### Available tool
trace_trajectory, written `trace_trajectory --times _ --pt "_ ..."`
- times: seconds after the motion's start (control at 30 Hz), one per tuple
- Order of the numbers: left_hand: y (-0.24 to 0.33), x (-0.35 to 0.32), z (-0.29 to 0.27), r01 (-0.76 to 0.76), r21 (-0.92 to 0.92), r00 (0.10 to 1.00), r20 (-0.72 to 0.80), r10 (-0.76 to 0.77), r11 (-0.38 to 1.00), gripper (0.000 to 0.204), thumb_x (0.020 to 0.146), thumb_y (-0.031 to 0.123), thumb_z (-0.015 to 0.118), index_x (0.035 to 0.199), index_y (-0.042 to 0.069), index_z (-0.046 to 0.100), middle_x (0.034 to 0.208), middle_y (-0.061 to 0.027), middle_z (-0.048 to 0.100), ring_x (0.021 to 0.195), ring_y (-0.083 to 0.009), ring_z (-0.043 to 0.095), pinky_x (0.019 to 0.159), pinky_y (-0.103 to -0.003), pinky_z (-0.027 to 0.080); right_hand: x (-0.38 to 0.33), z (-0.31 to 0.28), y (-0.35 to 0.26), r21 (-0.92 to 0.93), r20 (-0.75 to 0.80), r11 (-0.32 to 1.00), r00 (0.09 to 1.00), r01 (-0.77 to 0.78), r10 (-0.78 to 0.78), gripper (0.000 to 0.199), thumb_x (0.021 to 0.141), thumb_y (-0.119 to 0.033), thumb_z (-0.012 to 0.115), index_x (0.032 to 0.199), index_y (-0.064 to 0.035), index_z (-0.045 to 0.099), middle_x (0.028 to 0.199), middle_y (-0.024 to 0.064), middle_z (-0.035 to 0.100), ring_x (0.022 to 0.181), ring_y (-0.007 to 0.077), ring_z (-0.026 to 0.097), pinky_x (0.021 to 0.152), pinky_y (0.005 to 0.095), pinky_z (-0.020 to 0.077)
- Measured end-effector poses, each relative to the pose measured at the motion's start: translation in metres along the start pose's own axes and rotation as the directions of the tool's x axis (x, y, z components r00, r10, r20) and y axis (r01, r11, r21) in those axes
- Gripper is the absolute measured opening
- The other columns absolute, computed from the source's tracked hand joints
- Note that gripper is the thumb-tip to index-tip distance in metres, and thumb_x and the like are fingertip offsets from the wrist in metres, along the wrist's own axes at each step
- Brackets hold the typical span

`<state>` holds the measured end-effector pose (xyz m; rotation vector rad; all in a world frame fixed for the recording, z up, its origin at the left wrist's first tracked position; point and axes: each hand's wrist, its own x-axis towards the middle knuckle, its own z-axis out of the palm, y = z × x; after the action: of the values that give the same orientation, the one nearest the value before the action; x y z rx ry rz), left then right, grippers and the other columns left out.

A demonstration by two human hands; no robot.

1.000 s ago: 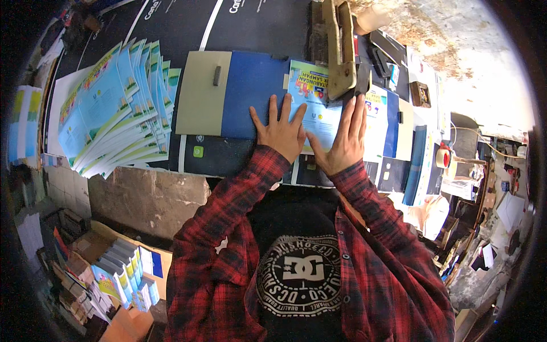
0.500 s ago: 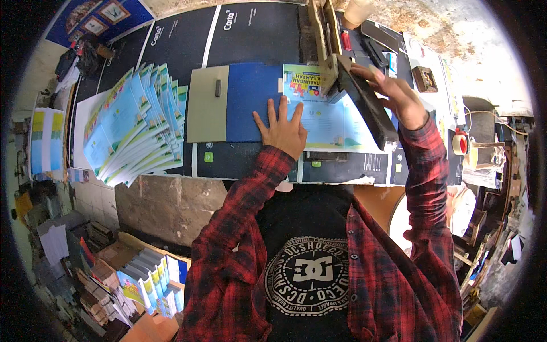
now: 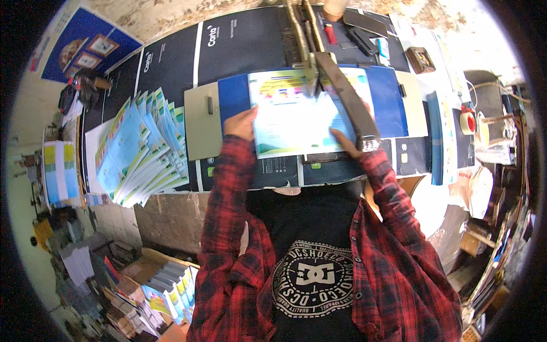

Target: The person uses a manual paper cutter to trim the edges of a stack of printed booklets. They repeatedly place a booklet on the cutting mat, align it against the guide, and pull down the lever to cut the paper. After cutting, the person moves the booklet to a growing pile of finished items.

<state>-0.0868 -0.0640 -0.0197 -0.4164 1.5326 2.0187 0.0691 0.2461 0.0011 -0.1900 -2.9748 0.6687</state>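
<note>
A light-blue printed cover sheet (image 3: 285,128), bright and partly blurred, lies across the middle of the bench. My left hand (image 3: 241,123) pinches its left edge, thumb on top. At its right side, my right hand (image 3: 348,142) has its thumb over the sheet, below a long dark lever arm (image 3: 345,94); the other fingers are mostly hidden. The lever slants above the sheet from a metal-framed bench tool (image 3: 305,34). Blue boards (image 3: 232,117) show on both sides of the sheet, with a grey-beige panel (image 3: 199,139) farther left.
Fanned printed sheets (image 3: 134,151) lie on the left of the bench, and a neat stack (image 3: 437,137) stands at the right. Behind the lever are a phone (image 3: 364,23), a red tool (image 3: 330,34) and a small brown box (image 3: 420,59). A tape roll (image 3: 468,122) is far right.
My left hand went from lying flat on the sheet and blue board to its left edge. My right hand left the lever for the sheet's right side. The sheet has moved left.
</note>
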Motion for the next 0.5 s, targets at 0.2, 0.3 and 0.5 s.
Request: trace_trajectory --times 0.2,0.3,0.5 --pt "0.048 -0.023 -0.030 0.117 0.090 0.984 -0.148 -0.103 0.989 0.032 0.091 0.020 0.071 0.111 -0.003 0.065 0.100 -0.0113 0.072 0.084 -0.0198 0.071 0.073 -0.034 0.059 0.015 0.076 -0.020 0.109 -0.092 0.993 0.995 0.048 -0.038 0.098 0.072 -0.040 0.075 0.154 -0.0114 0.029 0.163 0.0211 0.007 0.149 0.0440 0.012 0.118 0.0528 0.0222" --pt "0.042 -0.023 -0.030 0.116 0.071 0.976 -0.195 -0.100 0.991 0.031 0.090 0.018 0.073 0.111 -0.003 0.066 0.100 -0.0115 0.072 0.082 -0.0193 0.071 0.071 -0.034 0.060 0.020 0.043 -0.032 0.075 -0.003 0.997 1.000 0.029 -0.029 0.092 0.076 -0.034 0.072 0.154 -0.0119 0.028 0.163 0.0172 0.012 0.149 0.0421 0.014 0.119 0.0525 0.0214" --pt "0.040 -0.027 -0.008 0.097 0.090 0.973 -0.217 -0.076 0.991 0.033 0.089 0.019 0.074 0.112 -0.003 0.067 0.095 -0.0104 0.072 0.074 -0.0167 0.069 0.064 -0.031 0.058 0.016 0.015 -0.035 -0.027 -0.025 1.000 1.000 -0.013 0.012 0.091 0.079 -0.033 0.070 0.155 -0.0120 0.025 0.161 0.0156 0.021 0.149 0.0371 0.018 0.119 0.0509 0.0215"
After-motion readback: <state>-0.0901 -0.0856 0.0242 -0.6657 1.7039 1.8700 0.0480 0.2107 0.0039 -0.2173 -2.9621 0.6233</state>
